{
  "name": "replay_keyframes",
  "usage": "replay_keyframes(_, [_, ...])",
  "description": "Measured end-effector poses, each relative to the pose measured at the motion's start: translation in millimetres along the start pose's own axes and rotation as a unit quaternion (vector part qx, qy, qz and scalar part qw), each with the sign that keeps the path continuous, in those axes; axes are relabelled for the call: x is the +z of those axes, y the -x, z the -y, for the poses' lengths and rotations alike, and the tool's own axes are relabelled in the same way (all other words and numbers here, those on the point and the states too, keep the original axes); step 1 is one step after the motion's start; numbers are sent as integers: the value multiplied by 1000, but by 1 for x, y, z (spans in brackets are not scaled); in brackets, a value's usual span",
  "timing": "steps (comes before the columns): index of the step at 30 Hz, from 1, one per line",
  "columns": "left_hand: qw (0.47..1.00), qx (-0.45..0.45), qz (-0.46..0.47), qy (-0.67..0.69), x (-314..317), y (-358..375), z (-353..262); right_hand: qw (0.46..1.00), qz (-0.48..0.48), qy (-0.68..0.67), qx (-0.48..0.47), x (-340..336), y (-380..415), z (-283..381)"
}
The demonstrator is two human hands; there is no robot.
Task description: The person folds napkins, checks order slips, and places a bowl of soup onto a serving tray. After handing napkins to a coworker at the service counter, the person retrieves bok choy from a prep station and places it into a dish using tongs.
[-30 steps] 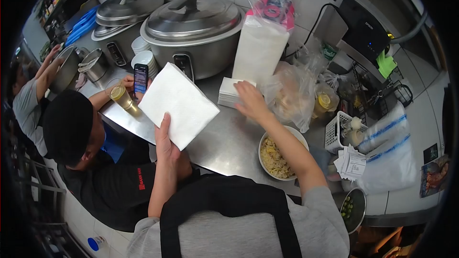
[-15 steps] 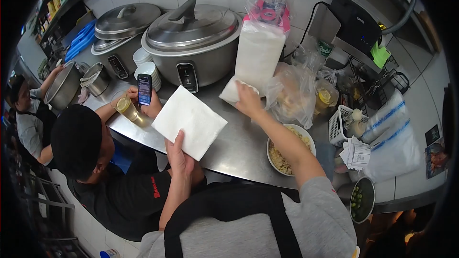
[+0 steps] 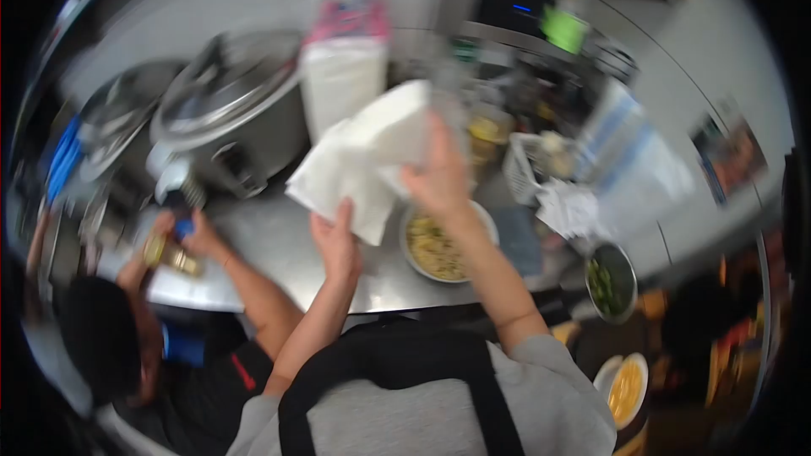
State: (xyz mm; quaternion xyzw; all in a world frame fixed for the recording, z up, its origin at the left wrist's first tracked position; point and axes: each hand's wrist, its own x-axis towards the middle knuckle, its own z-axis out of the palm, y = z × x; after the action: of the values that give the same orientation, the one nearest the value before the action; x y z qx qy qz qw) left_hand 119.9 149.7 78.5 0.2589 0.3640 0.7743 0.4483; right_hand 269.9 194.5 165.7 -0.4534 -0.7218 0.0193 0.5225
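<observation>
White paper napkins (image 3: 351, 177) are held up over the steel counter in the middle of the view. My left hand (image 3: 340, 245) grips them from below, thumb on top. At their right side, my right hand (image 3: 441, 173) holds a folded white napkin (image 3: 404, 118) against the others; its fingers are blurred. Behind them stands a tall stack of white napkins (image 3: 345, 76) in a pink and clear wrapper. A white bowl (image 3: 492, 228) of rice-like food is beneath my right forearm.
Large rice cookers (image 3: 236, 105) line the back left. A seated person in a black cap (image 3: 97, 329) holds a phone (image 3: 182, 224) beside a drink. At right are a white basket (image 3: 522, 171), papers (image 3: 570, 207), a metal bowl of greens (image 3: 610, 283) and a printer (image 3: 507, 4).
My view has swung right. My right hand has come from the napkin stack to the napkins in my left hand, bringing a folded napkin against them.
</observation>
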Motion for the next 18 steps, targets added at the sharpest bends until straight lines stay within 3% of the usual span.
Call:
replay_keyframes(3, [995, 8, 96, -38, 43, 11, -3, 997, -28, 22, -74, -30, 16, 9])
replay_keyframes(5, [988, 20, 150, -25, 64, 24, -10, 992, -89, 69, -48, -72, 18, 25])
replay_keyframes(6, [985, -9, 174, 14, 75, 33, -18, 984, -124, 129, -20, -104, 23, 34])
replay_keyframes(8, [966, -76, 241, 53, 78, 43, -11, 981, -180, 71, 30, -155, 39, 56])
replay_keyframes(9, [956, -66, 273, 79, 92, 72, -28, 972, -208, 66, 88, -180, 55, 66])
replay_keyframes(11, [932, -146, 324, 72, 93, 107, -28, 949, -244, 37, 195, -238, 95, 103])
replay_keyframes(13, [890, -245, 378, 75, 92, 141, -21, 928, -321, 113, 150, -275, 139, 114])
replay_keyframes(15, [843, -328, 425, 31, 80, 181, -23, 902, -348, 169, 191, -307, 193, 134])
replay_keyframes(16, [821, -361, 442, 6, 73, 204, -21, 873, -365, 192, 261, -320, 217, 158])
replay_keyframes(18, [716, -418, 557, -39, 60, 239, -9, 861, -408, 132, 274, -343, 266, 186])
